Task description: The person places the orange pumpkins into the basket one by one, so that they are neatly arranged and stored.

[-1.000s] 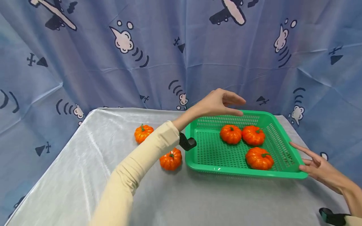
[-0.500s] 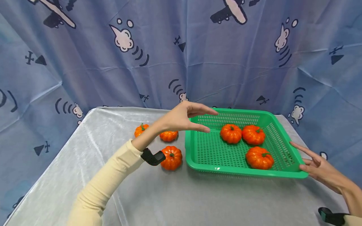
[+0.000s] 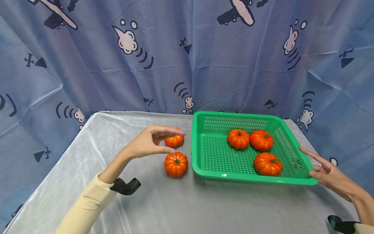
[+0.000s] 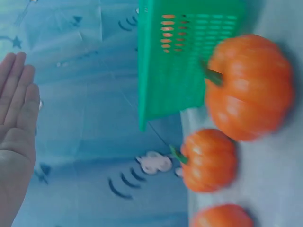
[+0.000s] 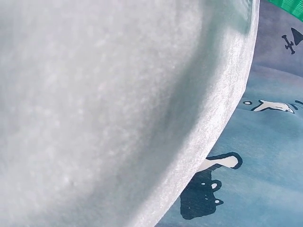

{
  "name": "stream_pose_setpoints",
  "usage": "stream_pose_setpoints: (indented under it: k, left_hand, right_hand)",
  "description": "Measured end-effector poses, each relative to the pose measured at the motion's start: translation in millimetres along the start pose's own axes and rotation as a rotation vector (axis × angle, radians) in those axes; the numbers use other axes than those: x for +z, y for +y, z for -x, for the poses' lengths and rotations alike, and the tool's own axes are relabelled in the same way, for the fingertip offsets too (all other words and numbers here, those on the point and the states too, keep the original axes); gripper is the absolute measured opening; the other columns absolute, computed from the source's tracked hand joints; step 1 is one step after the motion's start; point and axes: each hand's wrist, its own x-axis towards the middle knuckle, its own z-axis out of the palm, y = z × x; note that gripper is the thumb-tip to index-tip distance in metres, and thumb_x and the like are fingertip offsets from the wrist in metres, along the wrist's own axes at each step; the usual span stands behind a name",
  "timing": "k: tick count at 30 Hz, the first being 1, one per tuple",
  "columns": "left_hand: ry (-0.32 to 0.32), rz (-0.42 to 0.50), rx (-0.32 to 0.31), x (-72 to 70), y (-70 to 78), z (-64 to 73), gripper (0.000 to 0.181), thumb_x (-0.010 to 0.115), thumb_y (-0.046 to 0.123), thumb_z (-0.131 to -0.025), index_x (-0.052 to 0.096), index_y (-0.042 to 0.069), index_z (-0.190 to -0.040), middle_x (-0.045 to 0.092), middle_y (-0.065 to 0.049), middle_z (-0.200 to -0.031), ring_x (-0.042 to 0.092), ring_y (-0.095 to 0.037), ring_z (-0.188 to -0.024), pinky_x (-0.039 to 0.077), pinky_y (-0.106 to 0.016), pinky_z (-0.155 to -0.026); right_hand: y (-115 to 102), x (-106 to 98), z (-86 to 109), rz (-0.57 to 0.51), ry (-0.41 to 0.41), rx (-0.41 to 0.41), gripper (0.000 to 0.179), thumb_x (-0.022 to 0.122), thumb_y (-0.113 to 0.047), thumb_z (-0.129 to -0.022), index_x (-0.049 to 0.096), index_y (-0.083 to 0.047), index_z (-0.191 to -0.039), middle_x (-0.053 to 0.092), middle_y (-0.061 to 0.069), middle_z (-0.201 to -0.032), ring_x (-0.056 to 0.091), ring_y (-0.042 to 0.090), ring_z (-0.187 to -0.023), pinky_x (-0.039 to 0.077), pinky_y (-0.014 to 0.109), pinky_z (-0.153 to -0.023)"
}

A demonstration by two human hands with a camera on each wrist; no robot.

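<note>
My left hand (image 3: pixel 152 143) hovers over the table left of the green basket, thumb and fingers spread apart with nothing between them. Just beyond its thumb sits a small orange pumpkin (image 3: pixel 176 164). Another pumpkin (image 3: pixel 174 140) shows behind the fingers, and a third is mostly hidden by the hand. In the left wrist view the hand (image 4: pixel 19 104) has straight fingers, apart from the pumpkins (image 4: pixel 251 87). My right hand (image 3: pixel 333 175) touches the right rim of the basket (image 3: pixel 254 178) with extended fingers and thumb. Inside the basket lie three pumpkins (image 3: pixel 238 139), towards its right side.
A whitish cloth covers the table (image 3: pixel 204 208). Behind it hangs a blue curtain (image 3: pixel 163 48) with printed planes and clouds. The right wrist view shows mostly the table cloth (image 5: pixel 94 94) and its edge, with a bit of the basket (image 5: pixel 291 7) in the top corner.
My left hand has moved from above the basket leftward and down to the pumpkins on the table, staying spread. The right hand and the basket have stayed in place.
</note>
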Motion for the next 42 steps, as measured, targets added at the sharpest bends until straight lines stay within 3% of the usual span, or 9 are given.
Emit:
stream_pose_setpoints:
  k: [3,6,10,13,20,25,32,37,42]
  left_hand:
    - [0.026,-0.006,-0.027,-5.7,-6.1,22.2,0.048,0.077,0.001,-0.078,0.062,-0.002,-0.123,0.062,-0.011,-0.126,0.053,-0.020,-0.124,0.040,-0.031,-0.103]
    - [0.023,-0.021,-0.011,-12.0,-13.8,39.1,0.046,0.076,0.000,-0.079,0.061,-0.003,-0.122,0.062,-0.013,-0.126,0.054,-0.017,-0.122,0.040,-0.030,-0.103]
    - [-0.024,-0.006,0.013,-18.4,-32.0,51.2,0.043,0.072,-0.004,-0.081,0.060,-0.005,-0.122,0.061,-0.014,-0.126,0.054,-0.018,-0.121,0.040,-0.030,-0.104]
    - [-0.060,0.026,-0.007,-20.5,-47.7,53.9,0.043,0.073,-0.004,-0.081,0.060,-0.007,-0.122,0.061,-0.014,-0.126,0.055,-0.018,-0.121,0.040,-0.030,-0.104]
    - [-0.106,0.079,-0.120,-24.6,-80.6,42.2,0.053,0.078,-0.001,-0.076,0.060,-0.004,-0.126,0.058,-0.017,-0.131,0.052,-0.018,-0.125,0.039,-0.029,-0.104]
    - [-0.134,0.032,-0.211,-25.9,-100.7,28.9,0.067,0.080,0.001,-0.074,0.053,0.002,-0.135,0.050,-0.009,-0.141,0.042,-0.020,-0.133,0.034,-0.030,-0.107]
    - [-0.224,-0.010,-0.234,-16.0,-122.1,13.7,0.083,0.084,0.002,-0.070,0.044,0.000,-0.142,0.041,-0.010,-0.148,0.031,-0.022,-0.140,0.026,-0.037,-0.113]
    - [-0.267,-0.025,-0.278,-2.5,-128.7,7.4,0.084,0.085,0.005,-0.069,0.045,0.007,-0.143,0.044,-0.006,-0.147,0.041,-0.021,-0.132,0.035,-0.038,-0.108]
    - [-0.229,-0.033,-0.300,13.1,-133.9,5.2,0.079,0.085,0.007,-0.069,0.049,0.012,-0.139,0.051,-0.003,-0.138,0.050,-0.021,-0.120,0.044,-0.037,-0.099]
  right_hand:
    - [-1,-1,1.2,0.002,0.009,0.009,0.071,0.034,0.004,-0.101,0.022,-0.049,-0.147,0.064,-0.009,-0.118,0.067,0.018,-0.098,0.056,0.036,-0.078]
    - [-1,-2,2.9,0.023,0.025,0.018,0.071,0.034,0.004,-0.101,0.022,-0.050,-0.146,0.065,-0.009,-0.117,0.067,0.018,-0.097,0.057,0.036,-0.077]
    - [-1,-3,5.0,0.043,0.041,0.020,0.072,0.033,0.003,-0.102,0.020,-0.050,-0.147,0.065,-0.010,-0.116,0.067,0.018,-0.096,0.057,0.035,-0.076]
    - [0,-4,5.7,0.024,0.041,0.015,0.072,0.033,0.004,-0.101,0.020,-0.050,-0.147,0.065,-0.009,-0.116,0.067,0.018,-0.096,0.057,0.035,-0.076]
    - [1,-4,6.5,-0.001,0.049,0.028,0.071,0.033,0.003,-0.102,0.022,-0.052,-0.145,0.066,-0.008,-0.114,0.068,0.019,-0.095,0.057,0.036,-0.075]
    - [1,-3,5.4,0.008,0.048,0.038,0.071,0.033,0.002,-0.102,0.022,-0.052,-0.145,0.066,-0.008,-0.114,0.067,0.019,-0.095,0.057,0.037,-0.076]
    - [2,-1,3.3,-0.002,0.025,0.021,0.070,0.033,0.003,-0.101,0.023,-0.050,-0.147,0.065,-0.007,-0.117,0.067,0.019,-0.097,0.056,0.037,-0.077]
    - [-1,1,1.4,0.031,0.036,0.031,0.070,0.034,0.002,-0.102,0.019,-0.048,-0.148,0.064,-0.008,-0.117,0.067,0.019,-0.097,0.056,0.037,-0.078]
    - [-2,2,0.8,0.036,0.047,0.044,0.070,0.034,0.002,-0.102,0.019,-0.049,-0.148,0.065,-0.007,-0.116,0.067,0.019,-0.097,0.056,0.037,-0.078]
